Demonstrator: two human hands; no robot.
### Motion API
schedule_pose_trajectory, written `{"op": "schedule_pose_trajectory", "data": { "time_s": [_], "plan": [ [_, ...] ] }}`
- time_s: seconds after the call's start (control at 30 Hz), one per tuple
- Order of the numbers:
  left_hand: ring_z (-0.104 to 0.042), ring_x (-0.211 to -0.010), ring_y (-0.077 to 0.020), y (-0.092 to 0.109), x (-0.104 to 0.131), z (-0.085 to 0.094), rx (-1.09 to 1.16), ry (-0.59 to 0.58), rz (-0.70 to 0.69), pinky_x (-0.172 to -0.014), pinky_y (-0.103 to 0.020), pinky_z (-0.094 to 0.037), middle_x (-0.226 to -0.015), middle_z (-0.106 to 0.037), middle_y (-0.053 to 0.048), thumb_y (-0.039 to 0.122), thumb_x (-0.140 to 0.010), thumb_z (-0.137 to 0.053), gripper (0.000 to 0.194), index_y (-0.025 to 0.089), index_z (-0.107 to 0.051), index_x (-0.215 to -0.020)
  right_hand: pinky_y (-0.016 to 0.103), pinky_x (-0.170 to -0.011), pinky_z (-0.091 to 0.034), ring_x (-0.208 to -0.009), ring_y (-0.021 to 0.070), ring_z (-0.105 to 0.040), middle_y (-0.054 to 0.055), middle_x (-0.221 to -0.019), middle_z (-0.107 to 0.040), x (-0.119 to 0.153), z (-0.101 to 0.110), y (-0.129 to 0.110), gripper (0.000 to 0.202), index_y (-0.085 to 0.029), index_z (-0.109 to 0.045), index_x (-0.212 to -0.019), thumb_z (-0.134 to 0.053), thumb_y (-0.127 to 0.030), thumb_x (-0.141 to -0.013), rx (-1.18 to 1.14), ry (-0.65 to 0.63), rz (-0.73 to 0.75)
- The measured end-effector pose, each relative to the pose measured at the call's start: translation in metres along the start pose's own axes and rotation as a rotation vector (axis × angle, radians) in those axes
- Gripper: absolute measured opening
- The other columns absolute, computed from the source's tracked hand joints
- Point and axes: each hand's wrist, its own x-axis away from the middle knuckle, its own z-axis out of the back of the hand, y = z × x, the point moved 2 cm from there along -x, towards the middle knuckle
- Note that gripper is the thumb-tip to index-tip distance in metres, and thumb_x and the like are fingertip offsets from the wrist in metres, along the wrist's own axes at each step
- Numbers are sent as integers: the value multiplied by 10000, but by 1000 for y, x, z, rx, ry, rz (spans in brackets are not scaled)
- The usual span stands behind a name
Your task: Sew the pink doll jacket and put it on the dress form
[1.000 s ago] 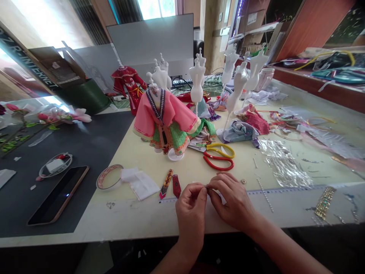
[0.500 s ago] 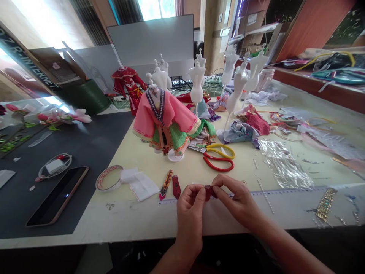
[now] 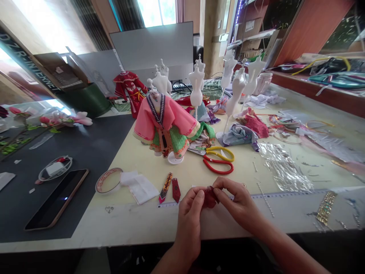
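A small piece of dark red fabric (image 3: 210, 199) is stretched between my two hands, just above the table's front part. My left hand (image 3: 191, 207) pinches its left side between thumb and fingers. On the right side, my right hand (image 3: 235, 198) grips the upper edge with thumb and forefinger. Part of the fabric is hidden behind my fingers. Left of my hands lie a narrow orange patterned strip (image 3: 165, 187) and a dark red pointed strip (image 3: 176, 190). Under my hands runs a long ruler (image 3: 258, 196).
Scissors (image 3: 219, 160) with yellow and red handles lie ahead, beside a dressed mini mannequin (image 3: 168, 121). Several bare white mannequins (image 3: 196, 85) stand behind. A tape roll (image 3: 108, 180), white cloth (image 3: 141, 188) and phone (image 3: 58, 199) are leftward; a clear plastic bag (image 3: 285, 167) lies rightward.
More of the red fabric shows below my fingers now, hanging lower. My hands stay close together in nearly the same place. The camera view has tilted slightly up.
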Motion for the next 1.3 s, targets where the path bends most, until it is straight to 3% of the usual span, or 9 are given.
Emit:
{"op": "schedule_pose_trajectory", "data": {
  "time_s": [0.27,0.5,0.73,0.83,1.0,1.13,1.3],
  "plan": [
    [-597,-748,-107,8,-7,3,-73,80,36,-705,-203,-464,-795,-660,-27,253,-729,-683,173,146,-611,-844,212,-587,-403,-618,115,-533,-19,-653,-577,-1,-2,1,170,-182,-547,-707,-492,-185,-868,23,-5,9],
    [-613,-777,-120,6,-10,6,-156,109,-33,-714,-214,-489,-821,-648,-22,195,-711,-664,210,159,-580,-900,225,-617,-422,-644,124,-558,-9,-689,-601,0,-6,6,111,-183,-569,-786,-506,-208,-874,-19,-83,-23],
    [-587,-744,-136,17,-16,15,-640,115,-228,-685,-253,-493,-819,-625,-21,179,-757,-572,240,177,-575,-997,244,-618,-427,-656,129,-548,-17,-723,-582,4,-10,10,48,-199,-514,-905,-509,-195,-857,-66,-176,-93],
    [-579,-732,-158,18,-17,17,-919,114,-379,-708,-317,-491,-824,-630,-17,140,-765,-542,300,203,-568,-1057,270,-651,-418,-708,150,-538,-8,-757,-579,3,-12,11,98,-204,-507,-915,-516,-156,-830,82,-152,-54],
    [-576,-797,-210,15,-20,14,-1301,47,-574,-831,-457,-443,-820,-640,-26,85,-786,-513,297,195,-567,-1057,345,-721,-382,-726,188,-497,20,-743,-567,2,-17,11,132,-179,-505,-916,-498,-101,-810,421,-100,133],
    [-565,-844,-236,13,-24,12,-1473,3,-621,-886,-520,-395,-864,-641,-38,100,-821,-489,267,189,-559,-1063,361,-720,-372,-696,189,-476,32,-748,-554,3,-21,12,138,-162,-506,-934,-464,-89,-825,513,-113,213],
    [-555,-891,-243,10,-25,14,-1548,0,-640,-890,-510,-393,-940,-630,-51,150,-857,-469,285,194,-517,-1135,365,-744,-379,-785,205,-475,63,-832,-535,1,-20,12,109,-161,-529,-909,-455,-109,-849,525,-114,257]
  ]
}}
